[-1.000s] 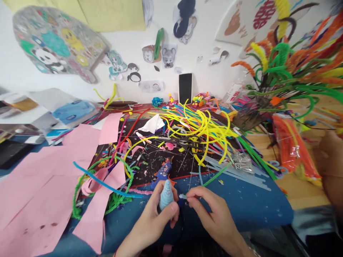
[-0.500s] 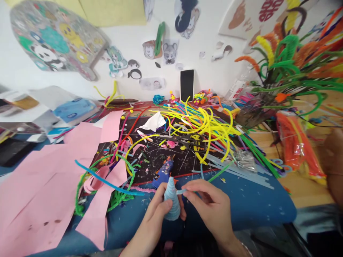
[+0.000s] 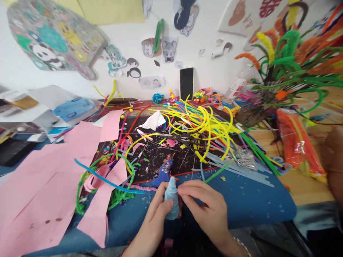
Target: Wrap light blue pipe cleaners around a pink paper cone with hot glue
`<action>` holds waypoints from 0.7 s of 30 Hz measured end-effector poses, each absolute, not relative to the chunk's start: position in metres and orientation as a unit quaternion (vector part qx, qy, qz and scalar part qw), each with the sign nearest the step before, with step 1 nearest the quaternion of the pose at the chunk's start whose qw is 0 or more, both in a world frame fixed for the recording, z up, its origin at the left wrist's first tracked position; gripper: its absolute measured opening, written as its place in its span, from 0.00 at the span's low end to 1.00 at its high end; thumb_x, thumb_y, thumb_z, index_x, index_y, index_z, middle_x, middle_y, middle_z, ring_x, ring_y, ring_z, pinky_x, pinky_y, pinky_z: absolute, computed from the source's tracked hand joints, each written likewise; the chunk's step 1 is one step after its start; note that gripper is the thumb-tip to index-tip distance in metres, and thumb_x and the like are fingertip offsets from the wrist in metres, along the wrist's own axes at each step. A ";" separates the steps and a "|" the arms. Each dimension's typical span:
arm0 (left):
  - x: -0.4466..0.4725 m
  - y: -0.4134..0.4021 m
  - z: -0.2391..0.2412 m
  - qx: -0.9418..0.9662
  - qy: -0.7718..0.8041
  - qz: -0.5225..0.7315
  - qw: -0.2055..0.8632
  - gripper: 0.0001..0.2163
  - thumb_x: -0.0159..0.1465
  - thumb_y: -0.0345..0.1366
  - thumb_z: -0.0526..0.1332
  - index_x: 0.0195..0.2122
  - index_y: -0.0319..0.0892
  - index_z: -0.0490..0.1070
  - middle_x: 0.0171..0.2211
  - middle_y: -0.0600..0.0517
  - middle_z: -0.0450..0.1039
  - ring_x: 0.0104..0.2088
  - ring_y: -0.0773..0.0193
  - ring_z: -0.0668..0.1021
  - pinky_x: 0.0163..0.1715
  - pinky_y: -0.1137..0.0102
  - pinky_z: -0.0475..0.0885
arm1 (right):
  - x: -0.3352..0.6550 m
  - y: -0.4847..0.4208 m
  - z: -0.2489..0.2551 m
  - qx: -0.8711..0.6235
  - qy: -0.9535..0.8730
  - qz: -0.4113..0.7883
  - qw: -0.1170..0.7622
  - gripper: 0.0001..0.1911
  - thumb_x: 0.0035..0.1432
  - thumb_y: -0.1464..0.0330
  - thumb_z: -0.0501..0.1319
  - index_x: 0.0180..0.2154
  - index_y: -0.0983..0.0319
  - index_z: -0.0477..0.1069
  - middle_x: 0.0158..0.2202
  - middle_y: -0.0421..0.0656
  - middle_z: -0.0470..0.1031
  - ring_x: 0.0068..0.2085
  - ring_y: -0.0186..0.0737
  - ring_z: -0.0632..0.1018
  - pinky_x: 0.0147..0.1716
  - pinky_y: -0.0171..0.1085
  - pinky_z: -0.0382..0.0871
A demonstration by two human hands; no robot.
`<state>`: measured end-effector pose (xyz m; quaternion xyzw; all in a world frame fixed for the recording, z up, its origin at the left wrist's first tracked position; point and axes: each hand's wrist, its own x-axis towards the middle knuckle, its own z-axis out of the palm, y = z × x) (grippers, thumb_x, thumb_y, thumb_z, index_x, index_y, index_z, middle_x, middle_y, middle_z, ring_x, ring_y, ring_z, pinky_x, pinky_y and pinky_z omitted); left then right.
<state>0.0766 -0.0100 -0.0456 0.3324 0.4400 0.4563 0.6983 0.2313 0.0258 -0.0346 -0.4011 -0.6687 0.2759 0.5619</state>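
A light-blue cone (image 3: 172, 200), ringed with coils of what looks like pipe cleaner, stands upright, tip up, above the front edge of the table. My left hand (image 3: 157, 210) is wrapped around it, thumb across its near side. At the cone's right side, my right hand (image 3: 203, 203) is closed in a pinch, fingertips right against the coils. Those fingers mostly hide the loose end of light-blue pipe cleaner they hold. Just behind the cone lies a dark-blue pointed piece (image 3: 164, 171) with orange edges.
Pink sheets (image 3: 40, 200) cover the left of the blue table (image 3: 249, 203). A bright-blue pipe cleaner (image 3: 107, 181) and green fuzzy strands (image 3: 79, 192) lie beside them. Yellow stems (image 3: 209, 125) are heaped behind my hands. A phone (image 3: 187, 84) leans on the wall. Another person's arm (image 3: 333, 164) shows far right.
My right hand has moved slightly left, up against the cone. The short light-blue length that showed between its fingers and the cone is now mostly out of sight. My left hand keeps its hold.
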 end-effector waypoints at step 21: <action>0.088 -0.005 -0.057 0.264 0.412 0.536 0.688 0.20 0.60 0.56 0.65 0.29 0.42 0.72 0.20 0.54 0.72 0.18 0.65 0.71 0.18 0.72 0.63 | 0.227 0.021 -0.036 -0.352 -0.658 0.345 0.569 0.08 0.60 0.77 0.68 0.38 0.59 0.82 0.33 0.41 0.84 0.34 0.34 0.84 0.36 0.29 0.80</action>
